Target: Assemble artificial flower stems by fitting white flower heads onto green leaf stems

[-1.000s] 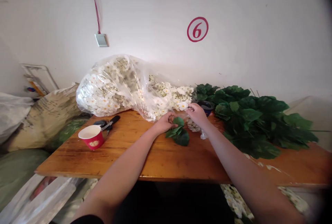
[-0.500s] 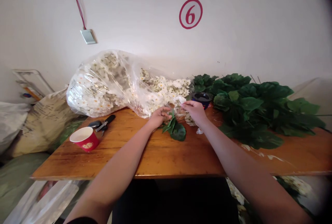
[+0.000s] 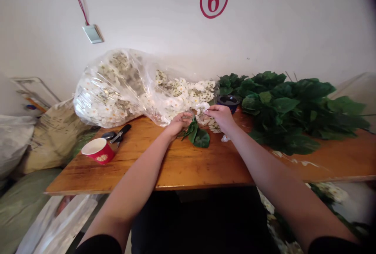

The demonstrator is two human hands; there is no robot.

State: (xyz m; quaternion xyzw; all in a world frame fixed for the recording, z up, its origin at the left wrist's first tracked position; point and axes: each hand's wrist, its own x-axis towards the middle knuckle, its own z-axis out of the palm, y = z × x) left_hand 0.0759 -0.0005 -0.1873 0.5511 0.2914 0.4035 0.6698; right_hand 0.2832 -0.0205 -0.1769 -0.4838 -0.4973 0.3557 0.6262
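Observation:
My left hand [image 3: 179, 124] is closed around the upper part of a green leaf sprig [image 3: 201, 138], whose broad leaves hang down over the table. Just to its right, my right hand [image 3: 221, 116] pinches a white artificial flower [image 3: 202, 107] between thumb and fingertips. The flower is close above the leaf sprig; its stem is too small to make out. Behind both hands, many white flowers [image 3: 188, 91] spill from the mouth of a clear plastic bag [image 3: 110, 89]. A dark round bowl [image 3: 228, 102] stands behind my right hand.
Green leaf sprigs [image 3: 283, 109] lie heaped on the right of the wooden table [image 3: 202, 171]. On the left stand a red paper cup [image 3: 100, 152] and a black-handled tool [image 3: 122, 133]. Sacks [image 3: 53, 136] lean beyond the left edge. More white flowers [image 3: 331, 193] are below the table at right.
The view has tipped down slightly, so the wall number sits higher. My right hand keeps its pinch on the flower, and my left hand stays with the leaf sprig.

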